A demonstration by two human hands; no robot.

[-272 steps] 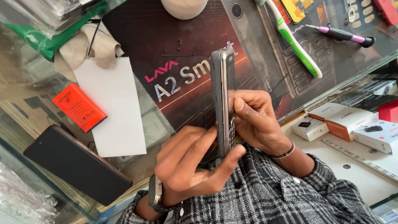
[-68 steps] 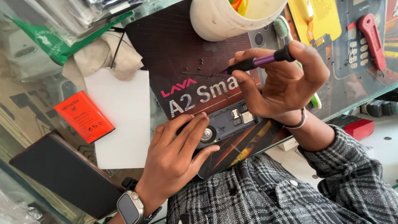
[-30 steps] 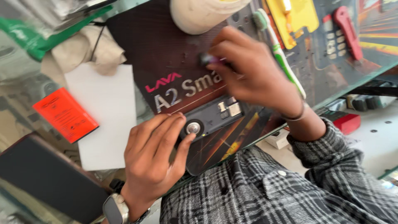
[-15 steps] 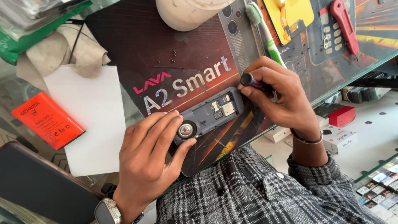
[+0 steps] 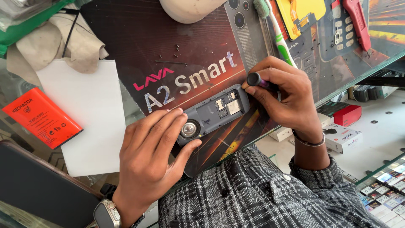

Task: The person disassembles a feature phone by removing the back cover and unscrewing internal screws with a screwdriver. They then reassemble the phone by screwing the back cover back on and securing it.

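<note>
A small grey phone [image 5: 213, 114] lies back-up on a dark printed mat [image 5: 168, 55], its rear cover off so the card slots and a round speaker show. My left hand [image 5: 149, 158] pins the speaker end, thumb and fingers on either side. My right hand [image 5: 287, 99] grips a purple-handled screwdriver [image 5: 254, 79], its black cap towards me and its tip down at the phone's upper right corner. Several tiny dark screws [image 5: 174, 50] lie loose on the mat above the phone.
An orange phone battery [image 5: 41, 118] lies beside a white paper sheet [image 5: 90, 122] on the glass counter. A dark phone [image 5: 38, 185] is at the lower left, a cloth [image 5: 55, 44] at the upper left. A white cup [image 5: 190, 8], a green toothbrush [image 5: 276, 33] and a red tool [image 5: 356, 21] sit at the top.
The phone went from upright in both hands to flat on the mat. My right hand brought the screwdriver down from above to the phone's upper right corner; my left hand keeps holding the speaker end.
</note>
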